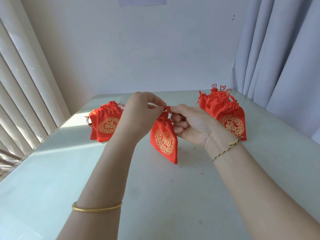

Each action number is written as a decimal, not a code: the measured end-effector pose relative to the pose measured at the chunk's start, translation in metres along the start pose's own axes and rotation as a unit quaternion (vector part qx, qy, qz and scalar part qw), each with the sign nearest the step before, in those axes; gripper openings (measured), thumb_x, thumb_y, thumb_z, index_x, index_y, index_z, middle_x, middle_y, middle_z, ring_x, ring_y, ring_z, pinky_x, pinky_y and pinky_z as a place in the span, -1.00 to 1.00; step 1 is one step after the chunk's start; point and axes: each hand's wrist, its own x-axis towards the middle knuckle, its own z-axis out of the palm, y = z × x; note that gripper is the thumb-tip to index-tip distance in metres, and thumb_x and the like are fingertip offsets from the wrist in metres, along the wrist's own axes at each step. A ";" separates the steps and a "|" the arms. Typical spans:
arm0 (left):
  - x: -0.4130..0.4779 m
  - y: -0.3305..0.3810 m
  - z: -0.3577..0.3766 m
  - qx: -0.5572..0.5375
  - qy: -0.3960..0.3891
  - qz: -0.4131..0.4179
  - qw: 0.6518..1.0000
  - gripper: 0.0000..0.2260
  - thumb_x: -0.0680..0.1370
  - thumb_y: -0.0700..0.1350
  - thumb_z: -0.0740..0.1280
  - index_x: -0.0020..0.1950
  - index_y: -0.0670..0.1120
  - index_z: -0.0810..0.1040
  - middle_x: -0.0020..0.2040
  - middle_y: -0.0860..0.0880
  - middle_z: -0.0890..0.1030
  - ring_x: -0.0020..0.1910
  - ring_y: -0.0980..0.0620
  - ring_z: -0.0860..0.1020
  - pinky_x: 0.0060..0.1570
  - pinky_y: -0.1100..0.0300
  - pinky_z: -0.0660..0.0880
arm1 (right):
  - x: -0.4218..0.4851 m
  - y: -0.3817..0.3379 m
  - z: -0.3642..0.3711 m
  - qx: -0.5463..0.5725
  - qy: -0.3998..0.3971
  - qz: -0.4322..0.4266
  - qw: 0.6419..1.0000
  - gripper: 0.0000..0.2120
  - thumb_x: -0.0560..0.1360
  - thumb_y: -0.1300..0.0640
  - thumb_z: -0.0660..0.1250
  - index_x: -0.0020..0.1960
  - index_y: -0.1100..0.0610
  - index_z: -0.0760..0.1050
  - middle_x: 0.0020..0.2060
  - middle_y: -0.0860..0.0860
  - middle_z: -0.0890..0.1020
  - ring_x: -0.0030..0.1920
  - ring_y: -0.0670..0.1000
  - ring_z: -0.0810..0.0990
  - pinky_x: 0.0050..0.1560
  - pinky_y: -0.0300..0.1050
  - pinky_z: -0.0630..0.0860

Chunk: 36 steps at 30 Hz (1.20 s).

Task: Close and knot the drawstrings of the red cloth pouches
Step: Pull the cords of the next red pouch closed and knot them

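A red cloth pouch (164, 139) with a gold round emblem hangs above the table between my hands, its mouth gathered tight. My left hand (142, 111) pinches the red drawstring (167, 108) at the pouch's top from the left. My right hand (190, 125) pinches the same drawstring from the right, its other fingers curled beside the pouch neck. On the left of the table lies a pile of red pouches (105, 123). On the right lies another pile of red pouches (226, 111), with drawstring loops sticking up.
The pale table (155, 196) meets a white wall at the back. Vertical blinds (22, 101) run along the left edge and a grey curtain (280, 58) hangs at the right. Small red thread bits (201, 173) dot the tabletop.
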 end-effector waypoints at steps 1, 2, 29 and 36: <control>0.000 0.001 0.000 0.014 -0.002 0.008 1.000 -0.87 0.52 -0.25 0.28 -0.06 -0.12 0.61 -0.12 -0.12 0.61 -0.68 0.28 0.36 -0.68 0.49 0.15 | 0.000 0.000 0.000 0.005 -0.001 0.000 1.000 -0.75 0.50 0.27 0.25 -0.36 0.15 0.40 -0.52 -0.01 0.29 -0.58 -0.12 0.16 -0.54 -0.28 0.16; -0.001 0.002 -0.001 0.024 -0.006 0.014 1.000 -0.87 0.52 -0.25 0.27 -0.04 -0.14 0.62 -0.08 -0.14 0.61 -0.68 0.30 0.36 -0.68 0.50 0.14 | 0.000 -0.001 -0.001 0.007 -0.002 -0.001 1.000 -0.75 0.50 0.27 0.25 -0.36 0.15 0.40 -0.51 -0.01 0.30 -0.58 -0.12 0.17 -0.55 -0.28 0.17; -0.011 0.031 0.062 -0.247 -0.092 -0.138 0.955 -0.80 0.51 -0.35 0.12 -0.30 -0.20 0.35 -0.35 -0.11 0.42 -0.40 -0.01 0.49 -0.28 0.11 0.60 | -0.053 0.001 -0.081 -0.329 0.152 -0.190 0.912 -0.73 0.46 -0.08 0.33 0.09 0.03 0.47 -0.05 -0.13 0.56 -0.06 -0.27 0.51 0.06 -0.27 0.44; -0.004 0.064 0.118 -0.320 -0.136 -0.157 0.924 -0.82 0.57 -0.27 0.19 -0.23 -0.22 0.42 -0.33 -0.11 0.47 -0.36 0.00 0.54 -0.25 0.16 0.60 | -0.070 0.003 -0.153 -0.543 0.255 -0.149 0.786 -0.78 0.43 0.07 0.38 -0.20 0.25 0.56 -0.30 0.17 0.63 -0.22 0.17 0.59 -0.21 0.03 0.45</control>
